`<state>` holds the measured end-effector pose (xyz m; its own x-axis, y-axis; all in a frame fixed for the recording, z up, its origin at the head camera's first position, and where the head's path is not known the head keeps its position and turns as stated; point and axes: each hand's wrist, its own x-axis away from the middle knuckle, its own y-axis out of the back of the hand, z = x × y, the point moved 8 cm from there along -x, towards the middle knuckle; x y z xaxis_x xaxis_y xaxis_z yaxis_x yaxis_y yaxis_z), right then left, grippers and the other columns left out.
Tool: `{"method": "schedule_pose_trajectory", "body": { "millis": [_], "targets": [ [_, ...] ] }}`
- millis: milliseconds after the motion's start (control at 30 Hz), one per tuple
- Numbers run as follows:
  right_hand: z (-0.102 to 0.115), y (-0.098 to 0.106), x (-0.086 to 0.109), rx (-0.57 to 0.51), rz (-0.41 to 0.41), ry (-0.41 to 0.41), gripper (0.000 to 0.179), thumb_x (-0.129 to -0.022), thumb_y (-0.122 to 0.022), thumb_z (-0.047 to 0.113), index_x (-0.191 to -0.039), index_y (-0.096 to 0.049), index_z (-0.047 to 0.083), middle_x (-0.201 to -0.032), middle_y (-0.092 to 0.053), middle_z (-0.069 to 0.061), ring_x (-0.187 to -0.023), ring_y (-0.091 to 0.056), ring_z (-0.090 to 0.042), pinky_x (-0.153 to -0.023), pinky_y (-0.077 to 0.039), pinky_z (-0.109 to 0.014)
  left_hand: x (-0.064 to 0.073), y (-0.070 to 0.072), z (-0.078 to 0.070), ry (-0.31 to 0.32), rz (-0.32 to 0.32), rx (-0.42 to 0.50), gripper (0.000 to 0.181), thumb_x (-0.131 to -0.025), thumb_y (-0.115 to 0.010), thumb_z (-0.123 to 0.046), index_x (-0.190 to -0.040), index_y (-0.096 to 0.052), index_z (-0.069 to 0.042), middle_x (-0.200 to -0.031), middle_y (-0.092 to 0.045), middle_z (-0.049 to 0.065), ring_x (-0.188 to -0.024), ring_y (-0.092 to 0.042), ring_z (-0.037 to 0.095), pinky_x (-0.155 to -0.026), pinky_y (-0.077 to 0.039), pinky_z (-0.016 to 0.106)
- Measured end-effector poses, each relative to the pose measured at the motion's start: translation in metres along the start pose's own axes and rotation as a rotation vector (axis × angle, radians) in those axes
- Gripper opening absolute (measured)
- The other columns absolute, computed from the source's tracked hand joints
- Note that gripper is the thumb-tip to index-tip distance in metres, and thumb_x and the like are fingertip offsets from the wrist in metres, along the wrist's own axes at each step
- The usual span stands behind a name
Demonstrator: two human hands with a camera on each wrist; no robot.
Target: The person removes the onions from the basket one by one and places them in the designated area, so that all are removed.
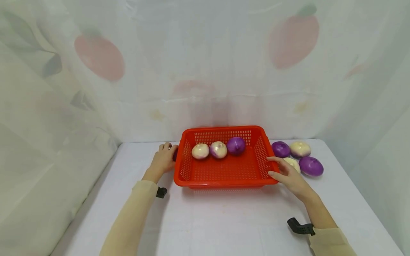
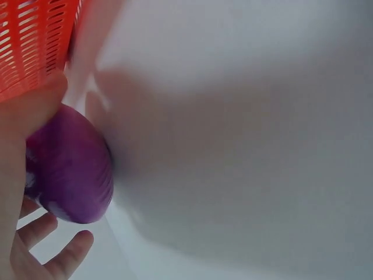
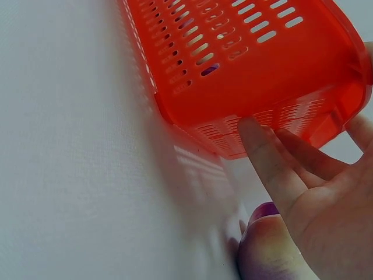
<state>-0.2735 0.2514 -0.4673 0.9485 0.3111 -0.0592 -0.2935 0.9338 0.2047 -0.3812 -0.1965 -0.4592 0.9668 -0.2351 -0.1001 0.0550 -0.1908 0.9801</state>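
basket (image 1: pixel 224 184) first: what do we make of it?

– glossy red plastic, rectangular, with rounded corners and slotted walls. it stands on a white cloth (image 1: pixel 224 222). inside we count three shiny onions in a row: two cream bulbs (image 1: pixel 200 152) blushed violet and a purple bulb (image 1: pixel 236 145).

– and the hands?

– the left hand (image 1: pixel 162 160) curls round a dark purple onion (image 2: pixel 76 169), smooth and faintly streaked, just outside the basket's left wall. the right hand (image 1: pixel 289 176) grips the right rim, fairly spread, some fingers against the outer wall.

– what else can we see?

– four loose onions (image 1: pixel 311 166) beside that hand, two purple, two cream, and a pale curtain (image 1: pixel 198 46) printed with soft pink fruit.
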Motion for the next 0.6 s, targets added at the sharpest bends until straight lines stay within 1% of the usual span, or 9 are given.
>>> {"method": "schedule_pose_trajectory", "body": {
  "millis": [133,200,367,467,600],
  "targets": [
    [0.000,0.001,0.000,0.010,0.000,0.001,0.056,-0.101,-0.064,0.020,-0.151,-0.040,0.007,-0.157,-0.030,-0.022,-0.135,-0.041,-0.044,-0.093,-0.053,-0.025,0.001,0.005,0.000,0.003,0.018,0.000,0.066,-0.087,-0.071,-0.043,-0.143,-0.051,-0.012,-0.138,-0.043,0.022,-0.129,-0.038,0.046,-0.095,-0.046,0.064],
    [0.000,0.001,0.000,0.018,-0.001,0.001,0.056,-0.102,-0.064,0.021,-0.151,-0.040,0.008,-0.156,-0.031,-0.022,-0.134,-0.041,-0.044,-0.093,-0.054,-0.025,0.002,0.010,0.000,-0.001,0.027,-0.002,0.066,-0.088,-0.070,-0.042,-0.143,-0.051,-0.012,-0.140,-0.043,0.022,-0.129,-0.039,0.046,-0.097,-0.046,0.064],
    [0.000,0.001,0.000,0.025,-0.004,0.000,0.056,-0.102,-0.064,0.021,-0.151,-0.040,0.009,-0.156,-0.032,-0.021,-0.134,-0.042,-0.043,-0.093,-0.053,-0.025,0.005,0.032,-0.003,-0.029,0.022,-0.026,0.059,-0.092,-0.068,-0.039,-0.142,-0.052,-0.010,-0.137,-0.046,0.023,-0.125,-0.043,0.045,-0.095,-0.047,0.064],
    [0.000,0.001,0.000,0.021,-0.007,-0.004,0.056,-0.102,-0.064,0.021,-0.151,-0.040,0.009,-0.157,-0.031,-0.021,-0.134,-0.042,-0.043,-0.092,-0.053,-0.024,0.006,0.045,-0.002,-0.041,0.008,-0.051,0.057,-0.094,-0.067,-0.039,-0.141,-0.054,-0.010,-0.134,-0.048,0.023,-0.123,-0.045,0.044,-0.093,-0.049,0.063],
    [0.000,0.001,0.000,0.016,-0.004,-0.010,0.056,-0.102,-0.063,0.021,-0.151,-0.040,0.009,-0.157,-0.031,-0.021,-0.135,-0.041,-0.044,-0.092,-0.053,-0.024,0.007,0.064,-0.001,-0.065,-0.026,-0.081,0.051,-0.095,-0.065,-0.033,-0.138,-0.055,-0.008,-0.133,-0.048,0.025,-0.121,-0.047,0.047,-0.090,-0.050,0.063]
  ]
}}
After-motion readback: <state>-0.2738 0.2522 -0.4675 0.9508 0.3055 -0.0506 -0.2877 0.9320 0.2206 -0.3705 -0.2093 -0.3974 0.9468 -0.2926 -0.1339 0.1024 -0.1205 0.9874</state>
